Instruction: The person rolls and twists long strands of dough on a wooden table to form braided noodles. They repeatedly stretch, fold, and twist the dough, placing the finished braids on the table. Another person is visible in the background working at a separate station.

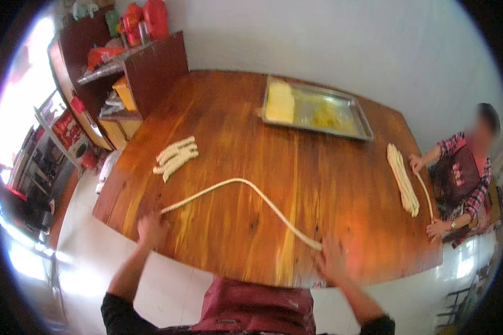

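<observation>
A long thin rope of dough (243, 181) lies in a bent arch on the wooden table (234, 234). Its left end meets my left hand (151, 227), and its right end runs under my right hand (332, 257); both hands are blurred, and whether the fingers close on the dough cannot be told. Beyond my left hand rests a bundle of twisted dough strands (177, 157). At the right, a longer bundle of dough strands (402, 180) lies near a co-worker, whose two hands touch another thin dough rope (424, 190).
A metal tray (362, 121) near the wall holds a pale yellow slab (280, 102) and yellowish oily matter. The co-worker (461, 171) is at the table's right edge. A dark red shelf unit (157, 71) with bags stands at the back left.
</observation>
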The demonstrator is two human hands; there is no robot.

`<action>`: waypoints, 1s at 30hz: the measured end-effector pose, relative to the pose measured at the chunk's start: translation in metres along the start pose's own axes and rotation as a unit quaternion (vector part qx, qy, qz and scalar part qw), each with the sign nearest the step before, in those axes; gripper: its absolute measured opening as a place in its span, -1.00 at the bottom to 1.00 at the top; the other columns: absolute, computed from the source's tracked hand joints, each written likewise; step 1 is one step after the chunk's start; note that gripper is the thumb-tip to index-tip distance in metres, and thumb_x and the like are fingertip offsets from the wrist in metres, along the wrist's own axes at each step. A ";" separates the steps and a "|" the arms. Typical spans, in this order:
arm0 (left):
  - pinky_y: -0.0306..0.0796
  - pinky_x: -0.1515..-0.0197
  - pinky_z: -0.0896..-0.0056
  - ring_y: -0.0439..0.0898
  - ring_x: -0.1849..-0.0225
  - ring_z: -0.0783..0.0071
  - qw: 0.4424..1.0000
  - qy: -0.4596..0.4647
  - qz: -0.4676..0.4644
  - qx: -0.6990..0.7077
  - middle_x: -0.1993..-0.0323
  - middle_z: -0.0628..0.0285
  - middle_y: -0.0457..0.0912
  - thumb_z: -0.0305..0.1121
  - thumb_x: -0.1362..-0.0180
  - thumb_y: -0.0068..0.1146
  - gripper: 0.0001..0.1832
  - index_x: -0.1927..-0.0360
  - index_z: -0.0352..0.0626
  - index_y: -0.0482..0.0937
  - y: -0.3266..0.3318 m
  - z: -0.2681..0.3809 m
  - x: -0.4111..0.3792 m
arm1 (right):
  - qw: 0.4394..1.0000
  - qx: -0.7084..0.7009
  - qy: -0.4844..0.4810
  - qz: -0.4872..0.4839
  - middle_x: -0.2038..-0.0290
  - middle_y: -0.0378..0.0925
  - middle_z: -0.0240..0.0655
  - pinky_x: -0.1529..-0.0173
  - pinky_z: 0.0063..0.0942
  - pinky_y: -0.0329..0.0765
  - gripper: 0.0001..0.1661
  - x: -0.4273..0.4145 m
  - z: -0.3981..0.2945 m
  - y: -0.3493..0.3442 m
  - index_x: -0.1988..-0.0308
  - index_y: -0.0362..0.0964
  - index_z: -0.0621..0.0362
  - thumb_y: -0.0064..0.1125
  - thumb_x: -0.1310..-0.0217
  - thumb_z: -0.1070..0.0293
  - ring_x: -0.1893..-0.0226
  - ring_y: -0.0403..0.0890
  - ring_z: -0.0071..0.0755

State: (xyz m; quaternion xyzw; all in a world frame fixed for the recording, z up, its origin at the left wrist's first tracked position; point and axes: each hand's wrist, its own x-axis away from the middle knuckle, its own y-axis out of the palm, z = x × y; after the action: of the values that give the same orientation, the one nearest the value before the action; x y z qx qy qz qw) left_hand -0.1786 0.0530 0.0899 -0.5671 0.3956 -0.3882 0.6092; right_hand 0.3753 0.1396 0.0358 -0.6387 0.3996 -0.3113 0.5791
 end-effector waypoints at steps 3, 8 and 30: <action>-0.09 -0.41 0.05 0.00 -0.43 0.03 0.944 -0.264 -0.146 0.134 -0.43 -0.01 0.00 -0.08 -0.25 -0.10 -0.31 -0.35 -0.28 0.11 0.022 -0.093 -0.063 | 0.995 0.070 0.067 0.039 -0.38 0.02 -0.08 -0.41 -0.03 -0.07 -0.31 -0.126 0.041 -0.009 -0.30 0.10 0.19 -0.26 -0.37 -0.02 -0.40 -0.04 -0.01; -0.22 -0.44 0.04 -0.07 -0.45 0.00 0.918 -0.386 0.093 -0.006 -0.42 -0.10 -0.01 -0.04 -0.31 -0.27 -0.30 -0.34 -0.40 0.07 0.087 -0.081 -0.059 | 0.953 -0.113 0.281 -0.027 -0.28 0.16 0.05 -0.34 -0.05 0.14 -0.39 -0.158 0.038 -0.029 -0.24 0.16 0.24 -0.01 -0.29 0.18 -0.31 0.15 0.07; 0.51 0.30 0.15 0.61 0.20 0.13 0.913 0.215 -0.175 0.301 0.30 0.05 0.57 -0.32 -0.18 0.07 -0.67 0.03 -0.25 0.46 -0.031 0.039 0.048 | 0.959 -0.277 -0.037 -0.042 0.35 0.60 -0.22 0.23 -0.35 0.52 -0.75 -0.113 0.047 -0.039 0.23 0.55 0.18 0.26 -0.12 0.26 0.32 0.61 -0.28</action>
State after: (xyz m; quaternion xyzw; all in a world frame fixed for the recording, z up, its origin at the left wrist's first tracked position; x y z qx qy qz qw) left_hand -0.1248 0.0222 0.1202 -0.3203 0.2760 -0.7017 0.5734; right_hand 0.3668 0.2616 0.0750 -0.8017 0.4211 -0.1886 0.3800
